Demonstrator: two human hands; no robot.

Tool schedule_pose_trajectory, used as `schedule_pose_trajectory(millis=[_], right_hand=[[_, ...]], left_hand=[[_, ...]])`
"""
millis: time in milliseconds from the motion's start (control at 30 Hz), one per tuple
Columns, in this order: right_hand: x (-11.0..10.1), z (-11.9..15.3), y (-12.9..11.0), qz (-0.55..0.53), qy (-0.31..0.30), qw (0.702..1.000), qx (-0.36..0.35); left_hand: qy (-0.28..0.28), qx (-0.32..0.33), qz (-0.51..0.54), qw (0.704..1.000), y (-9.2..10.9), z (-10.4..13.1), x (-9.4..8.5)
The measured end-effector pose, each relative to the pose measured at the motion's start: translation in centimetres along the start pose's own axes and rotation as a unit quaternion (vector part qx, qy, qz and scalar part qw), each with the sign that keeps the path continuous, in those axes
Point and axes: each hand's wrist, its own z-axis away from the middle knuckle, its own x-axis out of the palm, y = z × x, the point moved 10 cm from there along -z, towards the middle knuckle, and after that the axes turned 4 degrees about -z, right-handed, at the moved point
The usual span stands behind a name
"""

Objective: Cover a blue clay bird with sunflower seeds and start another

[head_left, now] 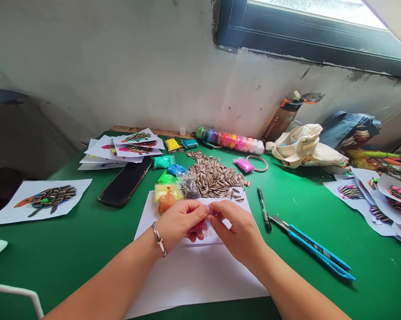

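Magenta clay packet (pixel 197 227), clear plastic wrap, held up between both hands over white paper (pixel 200 275), near the middle of the view. Left hand (pixel 182 220): fingers closed, thumb laid on top, the others curled beneath the packet; silver bracelet (pixel 159 240) at the wrist. Right hand (pixel 238 226): thumb and forefinger brought narrowly together on the wrap's edge, just beside the left thumb tip; exact contact partly hidden by the knuckles.

Just beyond the left hand, an orange packet (pixel 166 201), with a yellow packet (pixel 168 191) behind it and a grey packet (pixel 189 186) to its right. Green and blue ones farther back. Striped sunflower seeds (pixel 215 175) heaped behind, some strewn onto the paper's far edge.

Right of the paper: black pen (pixel 264 209), then blue utility knife (pixel 315 249), blade showing. Pink packet (pixel 244 165) beside a pale ring (pixel 258 163), past the seeds.

Left: black phone (pixel 125 183) lying face up, a stack of seed-decorated sheets (pixel 120 153) at its far end; single sheet with a seed-shelled turtle (pixel 53 198) farther out.

Far right, more decorated sheets (pixel 376 209). Canvas bag (pixel 298 144) and brown bottle (pixel 279 121) by the wall (pixel 120 66). All on a green counter (pixel 97 240).
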Motion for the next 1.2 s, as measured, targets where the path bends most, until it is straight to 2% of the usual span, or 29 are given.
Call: schedule_pose_trajectory(millis=[233,400,633,733,900,1033,1200], right_hand=[[0.4,0.0,-0.1,0.024,-0.009,1.000,0.002],[0.0,0.2,0.5,0.051,0.012,0.998,0.035],[0.2,0.0,-0.2,0.004,-0.028,1.000,-0.013],[0.1,0.0,-0.1,-0.006,-0.024,1.000,-0.017],[0.1,0.0,0.5,0.021,-0.004,1.000,0.011],[-0.1,0.1,1.1,0.070,0.013,0.996,0.051],[0.1,0.2,2.1,0.018,-0.006,0.994,0.110]], left_hand=[[-0.019,-0.013,-0.004,1.000,-0.4,0.1,0.7],[-0.041,-0.013,-0.030,0.999,-0.4,0.1,1.5],[-0.004,0.001,-0.024,1.000,0.0,0.0,0.3],[-0.005,0.000,-0.021,1.000,0.0,0.1,0.3],[-0.022,-0.004,-0.023,0.999,-0.4,-0.1,0.9],[-0.013,0.009,-0.039,0.999,-0.4,-0.4,0.9],[0.020,0.016,-0.055,0.998,-0.1,-0.5,0.1]])
